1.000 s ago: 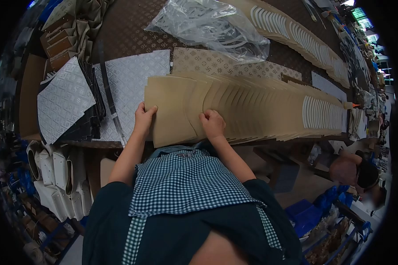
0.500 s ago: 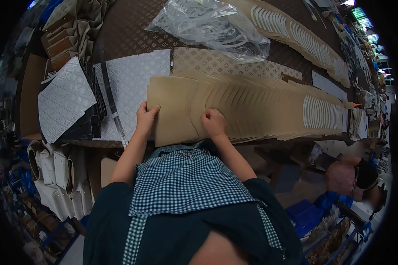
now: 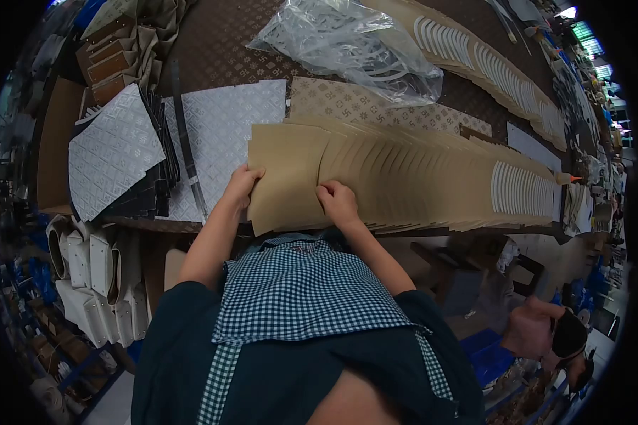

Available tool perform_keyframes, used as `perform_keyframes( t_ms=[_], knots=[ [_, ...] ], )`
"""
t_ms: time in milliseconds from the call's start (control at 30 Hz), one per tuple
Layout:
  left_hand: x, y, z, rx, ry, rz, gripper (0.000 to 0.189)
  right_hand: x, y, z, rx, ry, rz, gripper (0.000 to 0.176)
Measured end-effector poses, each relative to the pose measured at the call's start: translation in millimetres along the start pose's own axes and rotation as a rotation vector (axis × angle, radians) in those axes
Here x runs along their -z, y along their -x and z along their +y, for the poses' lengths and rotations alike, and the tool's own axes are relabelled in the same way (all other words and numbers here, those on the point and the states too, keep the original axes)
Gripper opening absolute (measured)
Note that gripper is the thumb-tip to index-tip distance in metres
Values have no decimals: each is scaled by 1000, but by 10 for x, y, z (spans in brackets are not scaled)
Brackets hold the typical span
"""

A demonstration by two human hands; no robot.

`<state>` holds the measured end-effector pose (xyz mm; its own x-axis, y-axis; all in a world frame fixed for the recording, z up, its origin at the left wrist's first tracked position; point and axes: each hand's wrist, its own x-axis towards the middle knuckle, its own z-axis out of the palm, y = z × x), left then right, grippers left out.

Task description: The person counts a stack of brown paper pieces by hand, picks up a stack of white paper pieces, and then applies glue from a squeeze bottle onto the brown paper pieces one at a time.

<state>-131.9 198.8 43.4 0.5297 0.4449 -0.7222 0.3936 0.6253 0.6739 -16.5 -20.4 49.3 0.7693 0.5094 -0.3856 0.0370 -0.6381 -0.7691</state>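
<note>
Hands apart: left hand (image 3: pixel 243 183) pinches the smooth tan sheets' (image 3: pixel 283 166) left edge; right hand (image 3: pixel 339 201), curled, presses their near-middle overlap.

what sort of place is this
Most likely a workshop where bags or similar goods are made: overlapping tan sheets are fanned along the worktable, a pile of patterned cut pieces lies to the left, and white riveted items are stacked below.
</note>
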Motion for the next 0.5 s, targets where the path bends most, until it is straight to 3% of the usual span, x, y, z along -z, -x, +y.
perform_keyframes(
  t_ms=[100,167,267,500],
  knots=[
    [61,17,51,64,20,-21,27,-40,-142,149,-62,-204,-175,24],
    [100,-22,-12,-31,-41,5,26,14,-114,75,-62,-357,-229,24],
    [77,-22,-101,-206,-187,106,25,89,-117,35,-318,-533,-384,23],
    [46,-42,-171,-345,-341,285,27,-7,-69,15,-380,-661,-320,22]
  ],
)
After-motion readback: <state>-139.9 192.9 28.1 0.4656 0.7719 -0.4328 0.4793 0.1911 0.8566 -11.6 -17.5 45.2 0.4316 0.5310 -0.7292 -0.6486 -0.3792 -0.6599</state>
